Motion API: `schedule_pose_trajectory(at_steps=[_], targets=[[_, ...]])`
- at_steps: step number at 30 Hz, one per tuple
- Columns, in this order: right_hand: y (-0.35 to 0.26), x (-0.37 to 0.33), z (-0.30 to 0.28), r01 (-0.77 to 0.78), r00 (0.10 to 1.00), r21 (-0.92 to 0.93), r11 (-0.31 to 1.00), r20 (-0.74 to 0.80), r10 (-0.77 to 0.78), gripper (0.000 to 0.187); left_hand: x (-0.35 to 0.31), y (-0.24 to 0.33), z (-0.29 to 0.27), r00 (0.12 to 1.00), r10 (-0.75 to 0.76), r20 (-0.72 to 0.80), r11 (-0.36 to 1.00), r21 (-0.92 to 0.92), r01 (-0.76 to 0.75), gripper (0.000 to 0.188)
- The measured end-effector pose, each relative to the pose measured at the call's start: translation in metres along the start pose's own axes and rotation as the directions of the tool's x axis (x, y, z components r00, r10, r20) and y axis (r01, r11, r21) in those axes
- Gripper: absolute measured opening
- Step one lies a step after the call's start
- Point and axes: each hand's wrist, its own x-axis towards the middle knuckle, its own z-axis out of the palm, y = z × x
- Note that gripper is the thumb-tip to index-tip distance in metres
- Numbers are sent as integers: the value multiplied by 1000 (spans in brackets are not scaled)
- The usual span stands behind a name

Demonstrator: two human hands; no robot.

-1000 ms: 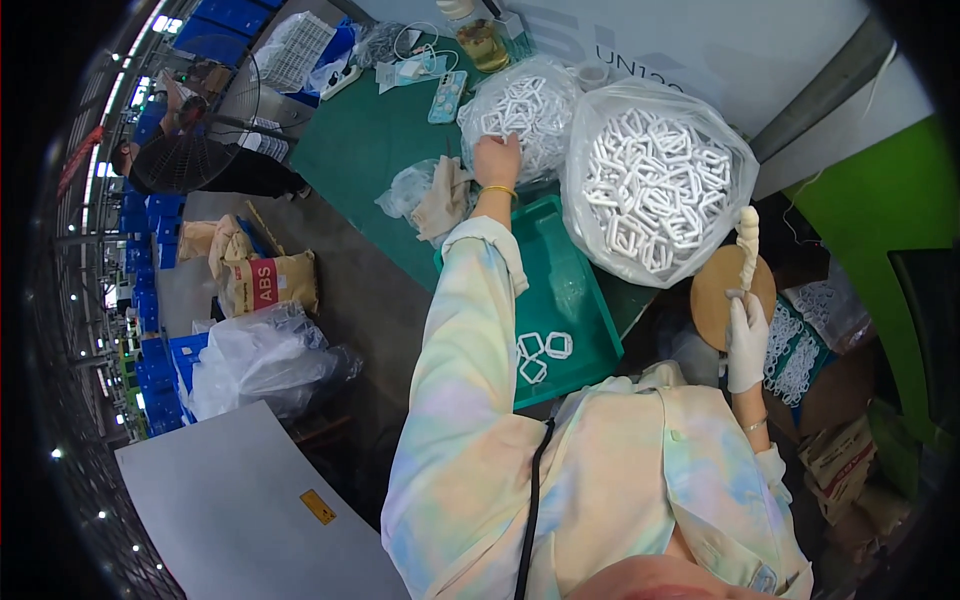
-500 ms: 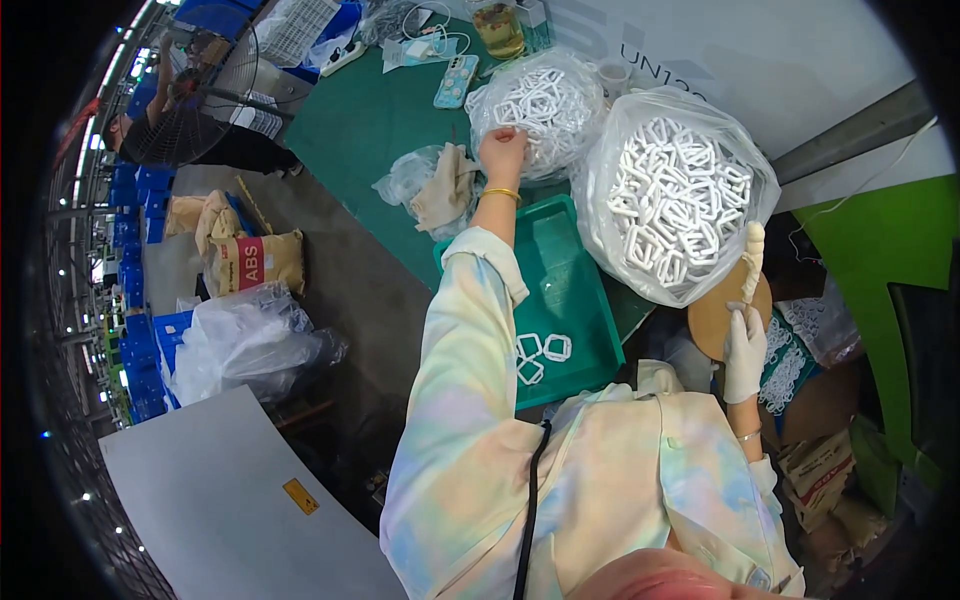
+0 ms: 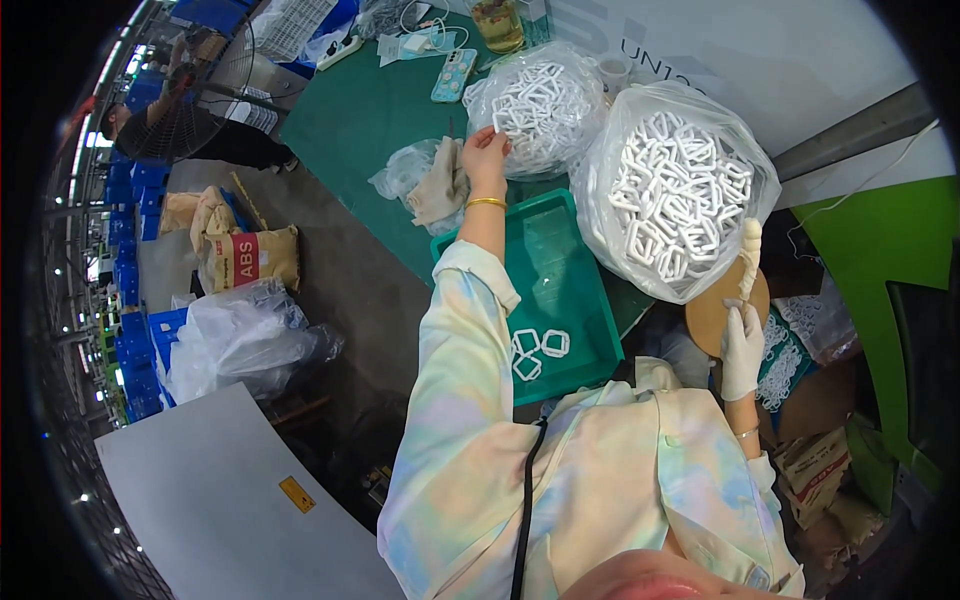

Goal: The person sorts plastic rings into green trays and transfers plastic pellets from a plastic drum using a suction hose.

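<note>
My bare left hand point(image 3: 484, 160), with a gold bangle at its wrist, is at the near left edge of a clear plastic bag point(image 3: 478, 100). Its fingers are closed in a pinch on a white plastic frame point(image 3: 501, 129), partly hidden by the fingertips. White angular frames point(image 3: 545, 105) fill the bag. Off to the right, my gloved right hand point(image 3: 742, 350) grips the lower end of a cream, knobbly stick-like thing point(image 3: 751, 255), which points up. Below my left hand, a green tray point(image 3: 560, 260) holds several white frames point(image 3: 555, 343) near its front end.
A larger clear bag of white frames point(image 3: 680, 195) stands right of the tray. On the green table point(image 3: 350, 130) lie a phone point(image 3: 454, 76), a beige cloth point(image 3: 438, 190) and a jar of yellowish liquid point(image 3: 498, 25). A round brown stool point(image 3: 705, 310) is below my right hand. A person point(image 3: 200, 135) stands behind a fan.
My left hand has drawn back slightly left from the frames in the smaller bag, and a white frame now shows at its fingertips. My right hand keeps its grip, nearly still.
</note>
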Motion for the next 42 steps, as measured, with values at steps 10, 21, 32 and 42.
schedule_pose_trajectory(at_steps=[10, 21, 32, 42], targets=[[-1, -3, -1, 0, 1000, -6, 1000, -1, 0, 22, 1, -1, 0, 999, -52, 2, 996, -67, 52, 22], [1, -5, -3, 13, 1000, -6, 1000, -10, -13, 20, -5, 2, 3, 999, -49, -17, 999, 7, 49, 24], [1, -6, -3, 9, 1000, -29, 1000, -18, -10, 20, 23, -14, 5, 963, 160, 217, 773, 580, -259, 22], [-2, 1, 1, -39, 999, -27, 999, -9, 39, 21, 32, -22, 13, 928, 305, 214, 640, 676, -366, 24]])
